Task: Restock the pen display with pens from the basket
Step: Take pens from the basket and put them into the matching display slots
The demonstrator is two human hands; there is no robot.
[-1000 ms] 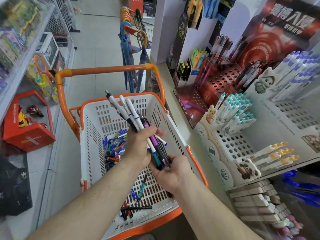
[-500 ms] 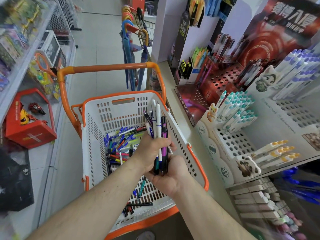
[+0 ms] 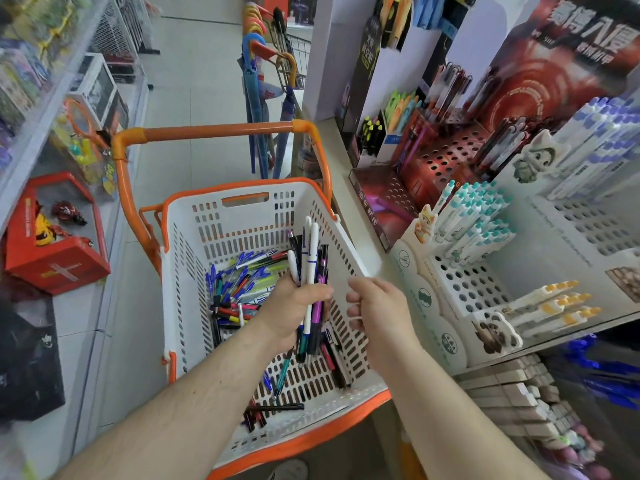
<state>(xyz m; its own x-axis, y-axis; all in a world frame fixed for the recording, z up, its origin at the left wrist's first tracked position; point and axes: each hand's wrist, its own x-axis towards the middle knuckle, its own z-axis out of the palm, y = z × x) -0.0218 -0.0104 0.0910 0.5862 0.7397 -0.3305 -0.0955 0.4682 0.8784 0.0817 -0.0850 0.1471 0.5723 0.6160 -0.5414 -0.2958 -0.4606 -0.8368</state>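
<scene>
A white basket with an orange rim (image 3: pixel 249 183) stands in front of me, with several loose pens (image 3: pixel 239 289) piled at its far left. My left hand (image 3: pixel 294 308) grips a mixed bundle of pens (image 3: pixel 311 258) upright over the basket. My right hand (image 3: pixel 379 308) hovers just right of the bundle with loosely curled fingers, apart from it and holding nothing that I can see. To the right, the white perforated pen display (image 3: pixel 464 285) holds teal-capped pens (image 3: pixel 474 216) and yellow-capped pens (image 3: pixel 550 303), with many holes free.
The basket's orange handle (image 3: pixel 221 129) arches over its far end. Umbrellas (image 3: pixel 256 98) hang beyond it. A red perforated display (image 3: pixel 443 161) and purple-capped pens (image 3: pixel 595 133) fill the right shelf. Stacked small boxes (image 3: pixel 512 386) sit below. A red toy box (image 3: pixel 52 258) is on the left shelf.
My right hand has let go of the bundle's lower end and moved right. The left hand alone now holds the pens, turned from leaning left to upright.
</scene>
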